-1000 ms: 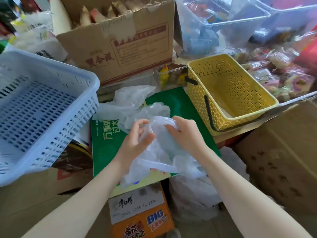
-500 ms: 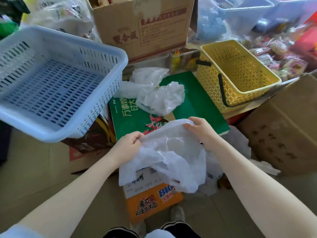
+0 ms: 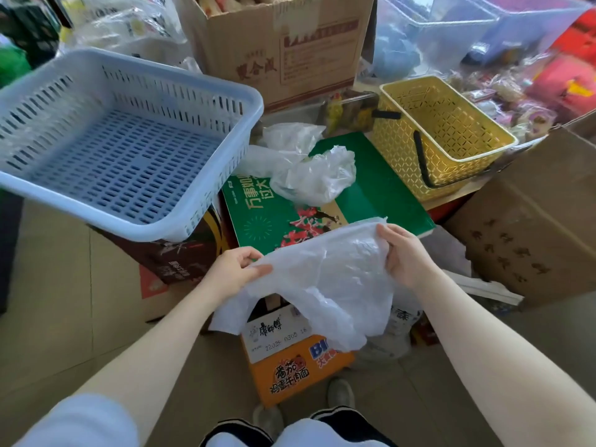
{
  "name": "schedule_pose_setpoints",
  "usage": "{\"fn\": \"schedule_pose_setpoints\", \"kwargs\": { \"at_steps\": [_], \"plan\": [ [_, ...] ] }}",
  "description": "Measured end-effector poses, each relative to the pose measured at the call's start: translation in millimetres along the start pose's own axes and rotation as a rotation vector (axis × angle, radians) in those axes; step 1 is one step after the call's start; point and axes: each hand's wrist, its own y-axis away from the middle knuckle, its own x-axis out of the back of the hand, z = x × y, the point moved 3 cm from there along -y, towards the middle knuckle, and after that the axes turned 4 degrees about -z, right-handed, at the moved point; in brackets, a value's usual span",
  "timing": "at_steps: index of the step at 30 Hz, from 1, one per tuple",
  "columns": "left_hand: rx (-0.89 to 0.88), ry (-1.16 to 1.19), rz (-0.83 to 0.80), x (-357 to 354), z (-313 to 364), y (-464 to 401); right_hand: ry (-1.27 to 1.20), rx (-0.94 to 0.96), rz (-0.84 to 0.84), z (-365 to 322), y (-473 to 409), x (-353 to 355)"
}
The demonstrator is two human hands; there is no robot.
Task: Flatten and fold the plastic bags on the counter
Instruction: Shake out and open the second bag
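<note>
A thin white plastic bag (image 3: 325, 279) hangs spread between both hands, above the near edge of a green box (image 3: 380, 195). My left hand (image 3: 235, 269) pinches its left top corner. My right hand (image 3: 406, 256) grips its right top edge, fingers curled into the plastic. The lower part of the bag droops loose over an orange noodle carton (image 3: 290, 369). Two more crumpled bags lie on the far part of the green box: a white one (image 3: 319, 177) and a clearer one (image 3: 287, 140) behind it.
A light blue slotted basket (image 3: 129, 217) sits at the left on dark boxes. A yellow basket (image 3: 445, 156) with a black handle stands at the right. Cardboard boxes (image 3: 280, 50) and clear bins of snacks fill the back; a brown carton (image 3: 529, 230) stands at the right.
The hands have moved apart and toward me, pulling the bunched bag open into a wide sheet. The camera has tilted down, so my legs and shoes show now.
</note>
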Motion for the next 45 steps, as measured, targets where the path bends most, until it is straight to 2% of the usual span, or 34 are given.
{"fn": "schedule_pose_setpoints", "kwargs": {
  "at_steps": [2,5,7,9,12,15,18,20,22,23,25,28,31,32,33,35,37,39,42,45],
  "plan": [
    [0.010,0.109,-0.035,-3.5,-6.0,2.0,-0.026,-0.010,0.035,3.0,3.6,1.0],
    [0.032,-0.105,-0.183,-6.6,-22.3,4.5,0.229,0.053,0.106,4.5,7.5,-10.1],
    [0.065,-0.145,-0.300,-10.2,-22.8,5.5,0.399,0.119,0.090,1.4,13.2,-30.3],
    [0.052,0.029,-0.350,-14.8,0.9,9.0,0.551,0.174,0.024,-1.1,21.5,-55.7],
    [-0.119,0.258,-0.358,-21.8,49.0,9.7,0.672,0.241,-0.098,-1.7,32.9,-91.4],
    [-0.255,0.378,-0.241,-25.7,72.9,12.0,0.542,0.167,-0.201,1.9,39.4,-106.2],
    [-0.263,0.504,-0.062,-22.5,68.4,13.8,0.552,0.074,-0.380,5.2,44.3,-95.6],
    [-0.231,0.577,0.045,-16.9,58.8,15.6,0.834,-0.022,-0.507,12.7,50.4,-81.4],
    [-0.193,0.599,0.172,-5.6,46.3,18.0,1.146,-0.110,-0.508,23.3,51.1,-61.8],
    [-0.176,0.563,0.236,1.0,39.2,19.8,1.192,-0.140,-0.473,26.8,49.9,-52.8],
    [-0.131,0.434,0.315,12.4,19.4,22.0,1.083,-0.141,-0.338,27.1,47.6,-38.7],
    [0.039,0.151,0.297,21.5,-20.3,23.4,0.695,-0.042,-0.137,16.8,49.0,-33.4],
    [0.200,-0.284,0.228,18.1,-29.2,31.8,0.756,0.075,-0.084,8.2,50.5,-52.6],
    [0.134,-0.363,0.252,14.2,-20.5,33.8,0.809,0.102,-0.096,6.9,52.0,-63.2],
    [-0.004,-0.389,0.280,9.3,-4.8,36.3,0.873,0.121,-0.128,5.8,53.2,-74.5],
    [-0.330,-0.346,0.240,-2.4,33.9,43.0,1.046,0.177,-0.214,3.7,57.1,-96.8],
    [-0.492,-0.273,0.046,-17.9,62.2,45.9,1.171,0.247,-0.230,1.2,59.1,-113.9],
    [-0.496,-0.168,-0.044,-21.4,74.7,44.3,1.173,0.332,-0.199,-2.6,61.2,-121.7],
    [-0.470,-0.082,0.054,-12.9,67.9,39.6,0.891,0.396,-0.215,-4.0,67.6,-111.3],
    [-0.388,0.070,0.157,-4.9,52.6,40.5,0.926,0.528,-0.292,0.0,75.7,-86.6]
  ]
}}
